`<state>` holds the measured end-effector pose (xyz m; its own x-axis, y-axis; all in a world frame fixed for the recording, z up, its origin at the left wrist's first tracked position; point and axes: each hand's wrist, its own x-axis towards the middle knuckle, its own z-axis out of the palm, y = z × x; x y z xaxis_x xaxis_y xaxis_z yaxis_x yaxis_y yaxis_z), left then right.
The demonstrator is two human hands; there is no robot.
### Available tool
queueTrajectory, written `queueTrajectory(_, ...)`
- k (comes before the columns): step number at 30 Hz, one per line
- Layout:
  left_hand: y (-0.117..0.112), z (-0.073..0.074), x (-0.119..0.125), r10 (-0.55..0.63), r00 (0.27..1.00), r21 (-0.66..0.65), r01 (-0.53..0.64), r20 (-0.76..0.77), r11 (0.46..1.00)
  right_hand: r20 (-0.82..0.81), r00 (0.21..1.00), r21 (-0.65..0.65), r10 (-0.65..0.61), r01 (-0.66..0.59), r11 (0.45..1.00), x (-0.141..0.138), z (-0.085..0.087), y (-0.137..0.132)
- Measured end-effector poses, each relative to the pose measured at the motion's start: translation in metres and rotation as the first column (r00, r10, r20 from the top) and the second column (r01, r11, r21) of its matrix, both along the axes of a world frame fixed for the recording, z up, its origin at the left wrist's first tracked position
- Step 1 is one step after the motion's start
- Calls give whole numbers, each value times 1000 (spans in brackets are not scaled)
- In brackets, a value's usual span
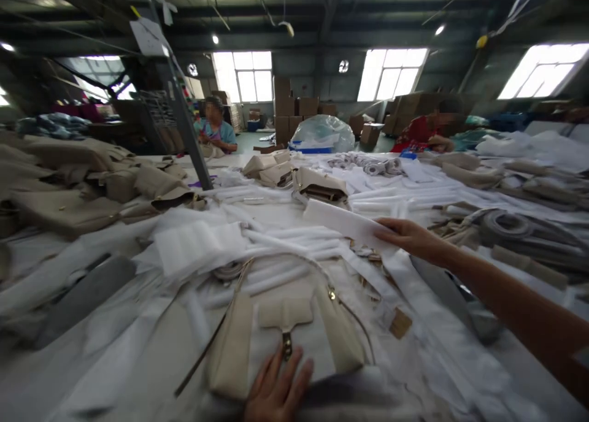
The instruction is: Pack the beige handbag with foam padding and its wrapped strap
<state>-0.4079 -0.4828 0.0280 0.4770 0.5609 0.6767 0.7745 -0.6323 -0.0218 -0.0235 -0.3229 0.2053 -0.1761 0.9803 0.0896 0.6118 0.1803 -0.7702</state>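
A cream handbag [230, 348] with a front flap, a metal clasp and a thin strap lies in front of me. My left hand [278, 388] rests flat on its lower front, just below the clasp, with the fingers slightly apart. Stretched out to the right, my right hand [401, 233] grips the end of a white foam sheet [338, 219] between thumb and fingers. That sheet is held above the litter of white strips, with its far end close to another beige bag [319, 186]. The thumb of my right hand is partly hidden.
Beige bags [73, 195] are heaped at the left beside a metal post [188, 121]. White foam strips [285, 241] cover much of the table. Grey rolled material [504, 226] lies at the right. Two people sit across the table, one in light blue [218, 134], one in red [416, 130].
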Motion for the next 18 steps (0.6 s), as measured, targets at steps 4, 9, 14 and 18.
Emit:
queueTrajectory(4,-6,-7,-2,8,999,-35,-9,-32,999,96,959,142,268,-280,950,-97,-30,-72)
queueTrajectory(9,-10,-6,0,37,998,-108,-42,-43,993,352,814,258,462,-559,788,-162,-84,-120)
queueTrajectory(14,-13,-5,1,22,998,-172,-32,-60,985,540,701,162,466,-630,760,-162,-119,-120)
queueTrajectory(18,-12,-2,0,0,1000,-146,-5,-30,989,548,693,132,469,-625,769,-157,-122,-117)
